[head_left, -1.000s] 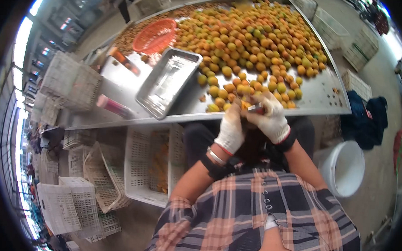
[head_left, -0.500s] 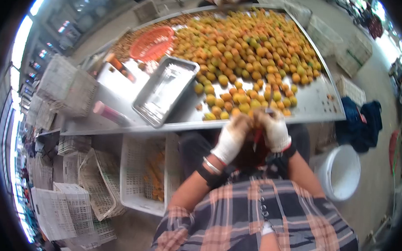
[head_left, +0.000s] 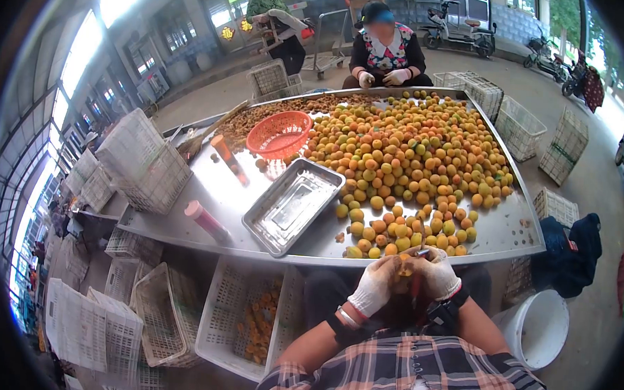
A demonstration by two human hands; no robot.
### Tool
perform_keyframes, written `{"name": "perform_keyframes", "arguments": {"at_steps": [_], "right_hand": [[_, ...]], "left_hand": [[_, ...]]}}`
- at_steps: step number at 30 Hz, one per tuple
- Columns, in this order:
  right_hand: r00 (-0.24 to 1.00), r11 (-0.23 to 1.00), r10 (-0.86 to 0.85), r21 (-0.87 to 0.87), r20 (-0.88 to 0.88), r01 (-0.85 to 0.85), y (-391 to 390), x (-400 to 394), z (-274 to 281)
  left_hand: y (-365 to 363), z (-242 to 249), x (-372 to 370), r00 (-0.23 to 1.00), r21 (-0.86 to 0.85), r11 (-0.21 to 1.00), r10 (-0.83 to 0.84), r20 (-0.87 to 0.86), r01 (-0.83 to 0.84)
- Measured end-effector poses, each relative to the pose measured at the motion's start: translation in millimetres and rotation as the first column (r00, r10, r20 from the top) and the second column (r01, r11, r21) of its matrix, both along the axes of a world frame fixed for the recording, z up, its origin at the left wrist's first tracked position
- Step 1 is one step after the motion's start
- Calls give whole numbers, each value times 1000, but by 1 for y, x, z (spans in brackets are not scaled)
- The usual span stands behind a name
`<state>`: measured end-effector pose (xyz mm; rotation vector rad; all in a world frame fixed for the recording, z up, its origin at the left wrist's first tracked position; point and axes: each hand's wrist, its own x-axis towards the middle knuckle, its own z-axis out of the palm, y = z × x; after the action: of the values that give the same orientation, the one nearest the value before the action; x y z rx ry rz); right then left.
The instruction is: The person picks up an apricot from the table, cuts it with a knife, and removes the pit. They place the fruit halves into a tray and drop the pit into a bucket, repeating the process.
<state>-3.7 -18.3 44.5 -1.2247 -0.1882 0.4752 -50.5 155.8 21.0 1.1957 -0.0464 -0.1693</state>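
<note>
My left hand [head_left: 378,283], in a white work glove with soiled fingertips, is closed around an orange apricot [head_left: 405,268] just off the table's near edge. My right hand [head_left: 436,272], gloved likewise, meets it fingertip to fingertip. In its closed fingers is a small tool with a shiny metal part [head_left: 422,253]; its exact kind is hard to make out. Right ahead of both hands, loose apricots [head_left: 402,231] lie on the metal table [head_left: 511,234], the near end of a large heap [head_left: 413,147]. My fingers hide most of the held fruit.
A steel tray [head_left: 290,208], a red plastic basket [head_left: 280,135] and a pink-lidded bottle [head_left: 205,220] are on the table. Below stands a white crate [head_left: 224,331] with orange pieces inside; a white bucket [head_left: 531,330] is at right. Another person [head_left: 383,54] sits across the table.
The camera view has tilted up, so the table sits lower and the people opposite show. My hands stay together at the table's near edge, with orange fruit now visible between them.
</note>
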Motion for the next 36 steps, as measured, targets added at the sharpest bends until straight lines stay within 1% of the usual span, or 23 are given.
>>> {"name": "perform_keyframes", "arguments": {"at_steps": [2,5,6,8,9,11,14,15,17,18,19,20,21,22,24,26,27,28,29,31,33,35,36], "right_hand": [[1000,998,-3,68,-25,5,4,-2,2],[999,999,31,38,-27,-30,5,-8,16],[999,999,50,17,-22,-49,4,-9,18],[997,997,75,-2,-26,-75,-2,-9,17],[994,994,104,-22,-32,-105,-5,-9,17],[994,994,108,-22,-25,-109,-7,-8,8],[995,996,91,0,-33,-91,-6,-10,3],[996,997,72,20,-44,-71,-5,-11,4],[999,998,32,46,-37,-30,-1,-14,4],[999,997,-7,73,-33,9,1,-15,3],[1000,997,-6,81,-24,8,4,-17,1],[996,992,-88,91,-2,87,7,-18,-2],[985,980,-170,104,20,167,9,-17,-2],[984,979,-174,114,31,169,11,-18,1],[976,979,-206,14,65,205,11,-25,7],[976,978,-208,42,65,205,10,-24,2],[982,984,-176,-7,75,177,5,-20,-3],[986,987,-143,-59,80,148,2,-18,-7],[983,989,-127,-59,130,136,2,-18,-1],[990,992,-103,-64,96,109,-1,-17,2],[994,994,-79,-67,74,84,-3,-13,-2],[994,993,-110,41,-23,110,1,-12,-11],[994,993,-111,42,-21,112,1,-13,-9]], "left_hand": [[1,-1,1,974,-282,959,-28,-223,-37],[0,0,-1,984,-187,980,38,-175,-71],[0,-1,-1,985,-186,980,34,-172,-67],[1,-7,-2,977,-167,984,24,-211,-60],[2,-10,-1,978,-166,984,22,-207,-57],[3,-14,0,966,-249,968,-85,-243,22],[3,-15,1,969,-271,962,-98,-225,34],[2,-15,2,970,-269,962,-100,-221,38],[-1,-13,3,976,-200,978,21,-217,-65],[-2,-19,4,977,-194,979,22,-212,-64],[-4,-31,6,991,-135,988,55,-120,-71],[-3,-37,9,997,-77,994,80,-17,-82],[-2,-30,7,999,20,999,49,15,-50],[-6,-24,4,995,101,990,98,11,-98],[-7,-19,-1,998,-47,997,55,7,-55],[-5,-20,-4,999,-68,997,43,28,-41],[-4,-19,-4,998,-94,995,37,41,-33],[-3,-19,-4,999,-92,995,34,42,-30],[-3,-18,-6,998,-60,998,35,54,-32],[-1,-15,-9,998,-27,999,32,61,-30],[0,-10,-7,998,54,997,45,43,-47],[3,-16,0,999,49,998,32,40,-34],[5,-20,2,999,43,999,23,33,-25]]}}
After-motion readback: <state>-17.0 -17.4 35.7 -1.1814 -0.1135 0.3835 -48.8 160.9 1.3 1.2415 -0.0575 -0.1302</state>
